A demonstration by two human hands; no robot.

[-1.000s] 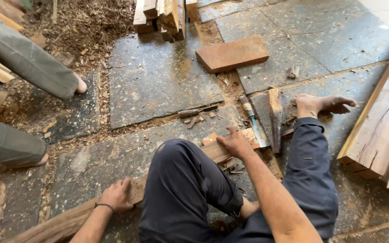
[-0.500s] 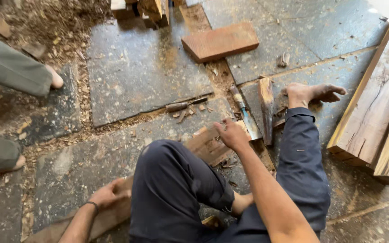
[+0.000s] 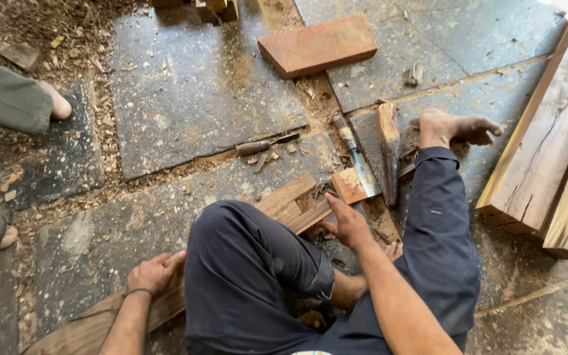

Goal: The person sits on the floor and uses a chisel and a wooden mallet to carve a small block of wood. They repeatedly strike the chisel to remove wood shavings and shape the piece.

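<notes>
I sit on the stone floor with a long wooden plank [image 3: 290,200] running under my bent leg. My right hand [image 3: 346,223] lies flat with its fingers spread on the plank's notched end. My left hand [image 3: 156,273] curls over the plank's edge at the lower left and holds it. A broad-bladed chisel [image 3: 357,164] lies just beyond the plank's end, next to a short wooden club [image 3: 387,148]. A thin chisel [image 3: 264,144] lies further left. My bare foot [image 3: 455,126] is stretched out on the right.
A flat reddish board [image 3: 317,45] lies at the top. Heavy timber beams [image 3: 540,151] lie along the right edge. Another person's bare feet [image 3: 54,102] and trouser legs are at the left. Wood chips and shavings [image 3: 67,39] litter the top left.
The view has drawn closer and shifted left. My right hand has slipped slightly back along the plank's notched end. My left hand stays on the plank.
</notes>
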